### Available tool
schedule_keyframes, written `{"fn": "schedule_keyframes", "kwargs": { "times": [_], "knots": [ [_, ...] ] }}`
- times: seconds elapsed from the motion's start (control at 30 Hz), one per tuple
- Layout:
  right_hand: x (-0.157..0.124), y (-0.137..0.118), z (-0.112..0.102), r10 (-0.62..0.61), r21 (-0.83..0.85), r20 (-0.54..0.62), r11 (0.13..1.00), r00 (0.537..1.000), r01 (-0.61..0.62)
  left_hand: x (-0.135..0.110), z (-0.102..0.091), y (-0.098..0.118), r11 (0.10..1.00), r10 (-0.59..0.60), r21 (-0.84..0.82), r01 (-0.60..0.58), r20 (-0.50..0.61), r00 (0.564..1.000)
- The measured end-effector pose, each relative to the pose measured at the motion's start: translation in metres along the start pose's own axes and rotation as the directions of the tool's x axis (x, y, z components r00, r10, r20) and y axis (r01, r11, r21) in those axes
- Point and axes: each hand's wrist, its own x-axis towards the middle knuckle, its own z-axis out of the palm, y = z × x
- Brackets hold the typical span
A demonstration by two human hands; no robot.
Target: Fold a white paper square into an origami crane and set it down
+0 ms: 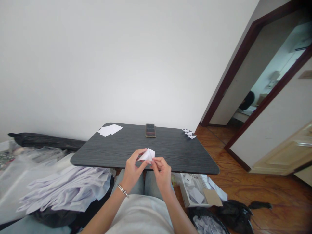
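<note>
Both hands hold a small folded piece of white paper [147, 154] above the near edge of the dark table [170, 152]. My left hand [133, 169], with a bracelet on its wrist, pinches the paper from the left and below. From the right, my right hand [161, 170] grips the paper's corner with its fingers curled. The paper is folded into a pointed, triangular shape.
On the table lie a small stack of white sheets [109, 130] at the far left, a phone [150, 130] at the far middle, and folded paper pieces [189, 133] at the far right. A heap of paper [65, 190] lies left; a cardboard box [197, 195] and black bags [231, 214] sit on the floor right.
</note>
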Motion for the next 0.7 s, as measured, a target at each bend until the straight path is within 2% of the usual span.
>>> {"fn": "schedule_keyframes", "kwargs": {
  "times": [0.17,0.33,0.5,0.7],
  "knots": [
    [0.002,0.004,0.000,0.003,0.026,-0.036,1.000,0.999,-0.002,0.002,-0.004,0.003,0.985,-0.062,-0.159,0.073,0.071,0.996],
    [0.001,0.003,-0.002,-0.014,-0.003,-0.046,1.000,0.999,0.014,0.004,-0.006,-0.003,0.982,-0.109,-0.147,0.121,0.084,0.990],
    [0.001,0.002,-0.004,-0.011,-0.036,-0.006,0.999,1.000,0.011,0.004,-0.007,-0.006,0.990,-0.107,-0.087,0.115,0.088,0.990],
    [0.002,0.010,-0.002,-0.052,-0.004,-0.041,0.999,0.998,0.052,0.005,-0.011,-0.006,0.992,0.014,0.121,-0.024,0.085,0.996]
  ]
}}
